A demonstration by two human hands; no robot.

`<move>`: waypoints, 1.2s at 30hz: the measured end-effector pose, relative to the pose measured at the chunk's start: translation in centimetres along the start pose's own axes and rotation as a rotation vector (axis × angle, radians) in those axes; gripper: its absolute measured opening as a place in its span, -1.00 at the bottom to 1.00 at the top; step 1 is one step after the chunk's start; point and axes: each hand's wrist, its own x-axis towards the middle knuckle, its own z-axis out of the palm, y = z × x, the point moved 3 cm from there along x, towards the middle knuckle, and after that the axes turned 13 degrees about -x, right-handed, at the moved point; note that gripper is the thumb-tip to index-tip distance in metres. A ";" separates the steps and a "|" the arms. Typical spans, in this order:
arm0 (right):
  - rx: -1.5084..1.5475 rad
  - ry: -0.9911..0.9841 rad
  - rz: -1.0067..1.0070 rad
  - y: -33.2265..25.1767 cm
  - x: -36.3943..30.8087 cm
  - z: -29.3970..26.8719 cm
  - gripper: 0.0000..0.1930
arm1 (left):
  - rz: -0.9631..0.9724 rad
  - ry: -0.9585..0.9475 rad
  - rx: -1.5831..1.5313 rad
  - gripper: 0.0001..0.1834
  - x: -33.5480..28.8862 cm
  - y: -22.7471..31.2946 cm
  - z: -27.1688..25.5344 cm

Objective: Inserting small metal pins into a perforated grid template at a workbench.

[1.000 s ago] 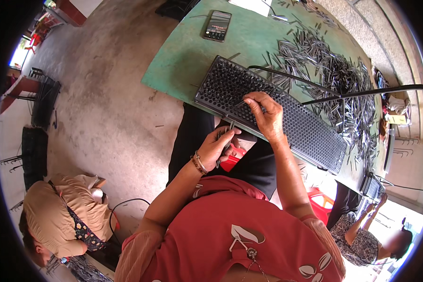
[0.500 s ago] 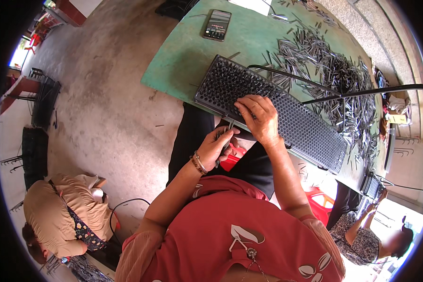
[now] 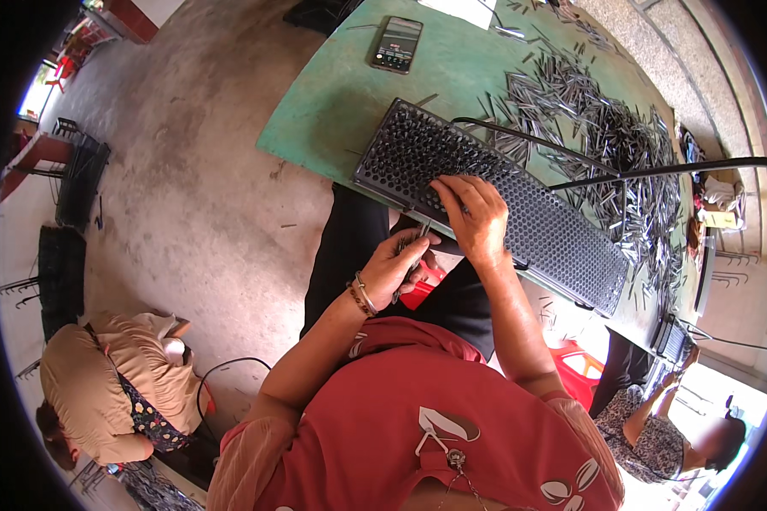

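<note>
A long black tray (image 3: pixel 562 232) full of round holes lies slantwise along the near edge of the green table. Many holes at its left part hold thin dark sticks; the right part shows bare holes. My right hand (image 3: pixel 477 215) rests over the tray's middle, fingertips bent down and pressed together at the holes; what they pinch is hidden. Just below the tray's near edge, my left hand (image 3: pixel 400 266) is closed round a bunch of thin dark metal sticks (image 3: pixel 418 235), whose ends poke out above the thumb.
A big heap of similar sticks (image 3: pixel 626 145) spreads behind the tray. Thin black rods (image 3: pixel 699 167) cross above it from the right. A phone (image 3: pixel 396 44) lies at the table's far left. One person (image 3: pixel 119 387) bends at lower left; another (image 3: pixel 656 434) sits at lower right.
My right hand has shifted very slightly to the right over the tray, fingers still bent at the holes. My left hand keeps its hold on the sticks, almost unmoved.
</note>
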 end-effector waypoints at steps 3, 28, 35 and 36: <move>-0.002 -0.004 0.048 0.0 0.0 0.0 -0.86 | 0.006 -0.019 -0.012 -0.75 0.0 -0.1 0.0; 0.074 -0.157 0.074 0.3 1.0 0.3 -0.86 | 0.007 -0.033 -0.043 -0.74 0.0 0.1 0.0; -0.035 -0.154 -0.051 0.2 0.7 0.5 -0.87 | -0.006 -0.007 -0.079 -0.73 0.2 0.0 -0.4; -0.036 -0.154 -0.051 0.3 0.6 0.6 -0.87 | -0.007 -0.008 -0.079 -0.73 0.3 0.0 -0.5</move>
